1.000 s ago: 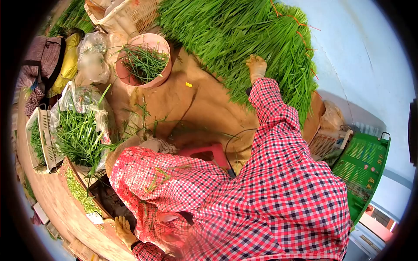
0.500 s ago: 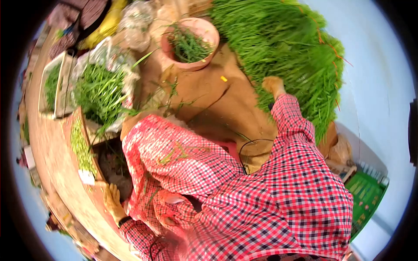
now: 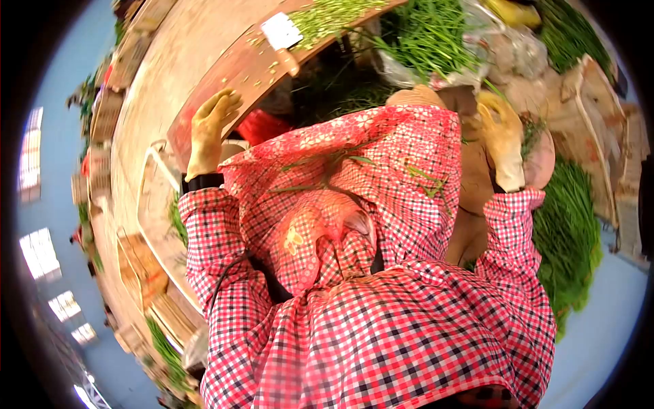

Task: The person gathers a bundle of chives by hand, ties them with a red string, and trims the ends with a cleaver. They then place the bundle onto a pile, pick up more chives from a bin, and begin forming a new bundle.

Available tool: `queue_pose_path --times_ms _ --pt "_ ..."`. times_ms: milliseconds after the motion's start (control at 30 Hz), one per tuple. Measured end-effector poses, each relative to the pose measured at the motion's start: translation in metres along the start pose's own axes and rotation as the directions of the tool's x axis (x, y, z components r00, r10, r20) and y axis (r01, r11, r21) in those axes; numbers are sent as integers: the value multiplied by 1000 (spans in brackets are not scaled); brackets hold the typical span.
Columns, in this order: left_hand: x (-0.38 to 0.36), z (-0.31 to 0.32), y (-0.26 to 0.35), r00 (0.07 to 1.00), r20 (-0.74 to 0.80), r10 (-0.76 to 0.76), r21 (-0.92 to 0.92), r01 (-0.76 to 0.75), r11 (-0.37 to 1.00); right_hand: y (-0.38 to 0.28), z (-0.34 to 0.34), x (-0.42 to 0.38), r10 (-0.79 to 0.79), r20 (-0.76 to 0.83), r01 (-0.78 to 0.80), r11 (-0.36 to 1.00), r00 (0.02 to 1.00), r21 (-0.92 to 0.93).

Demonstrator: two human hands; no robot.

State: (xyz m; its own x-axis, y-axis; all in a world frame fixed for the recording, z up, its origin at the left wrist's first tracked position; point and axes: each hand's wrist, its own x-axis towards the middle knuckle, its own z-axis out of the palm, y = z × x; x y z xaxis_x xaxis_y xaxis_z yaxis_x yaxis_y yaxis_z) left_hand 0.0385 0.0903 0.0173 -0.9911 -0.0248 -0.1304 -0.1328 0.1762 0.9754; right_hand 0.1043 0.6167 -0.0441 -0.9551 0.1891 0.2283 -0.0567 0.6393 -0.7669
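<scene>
My left hand (image 3: 214, 133), in a tan glove, is raised beside the wooden tabletop (image 3: 204, 51), with its fingers extended and nothing in them. On the right, my right hand (image 3: 503, 140), also gloved, has curved fingers with a gap beside the thumb; no held item shows. It is near the pink bowl (image 3: 543, 162), which it partly hides. Long green stalks (image 3: 429, 41) lie on clear plastic ahead. Short green pieces (image 3: 334, 19) are spread on the tabletop near a white card (image 3: 281, 31).
A large heap of green stalks (image 3: 565, 232) lies at the right beside the blue wall. Crates (image 3: 139, 269) stand at the left, and a cardboard box (image 3: 593, 129) is at the upper right. Checked cloth covers my lap.
The view has swung left. My right hand has left the large green heap and come back near the bowl. My left hand has risen from the table edge.
</scene>
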Motion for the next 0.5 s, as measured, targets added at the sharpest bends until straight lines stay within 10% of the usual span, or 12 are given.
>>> queue_pose_path --times_ms 100,167,233,333,500 --pt "-4 8 -6 997 -5 -73 24 73 997 -64 88 41 -343 20 343 939 939 -7" --pt "-8 9 -13 998 36 -42 82 39 996 -87 172 19 -305 484 564 574 820 -594" --pt "-31 12 -16 1000 -4 -1 3 1 1000 -118 201 -16 -298 772 765 544 561 -345" --pt "-54 -22 -29 971 -233 56 -93 -80 992 -145 194 -38 -298 917 668 743 266 48" --pt "-123 -48 -33 878 -463 120 -156 -214 964 -118 189 -8 -295 866 703 706 403 -87"
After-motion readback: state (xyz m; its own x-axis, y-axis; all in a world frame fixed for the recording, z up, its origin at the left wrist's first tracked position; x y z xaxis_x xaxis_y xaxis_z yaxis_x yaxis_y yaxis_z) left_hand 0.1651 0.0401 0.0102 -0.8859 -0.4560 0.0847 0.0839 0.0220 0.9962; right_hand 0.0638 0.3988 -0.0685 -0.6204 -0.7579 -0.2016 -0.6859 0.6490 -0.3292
